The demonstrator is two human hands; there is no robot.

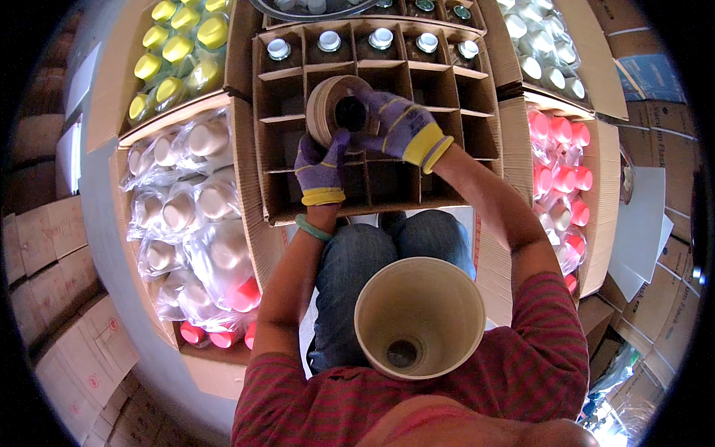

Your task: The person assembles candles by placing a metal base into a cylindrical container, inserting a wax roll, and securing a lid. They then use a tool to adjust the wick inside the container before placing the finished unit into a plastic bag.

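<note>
Head view: both gloved hands hold a roll of tape [335, 110] over a divided carton [372, 119]. The left hand [320, 167] grips the roll's lower edge from below; the right hand [398, 123] closes over its right side. The roll sits tilted, its dark core facing up. Five capped bottles [380, 39] fill the carton's far row. A cream funnel [418, 316] rests in the person's lap. Bagged cups [197, 194] lie left, pink caps [562, 160] right, yellow caps [179, 48] far left.
</note>
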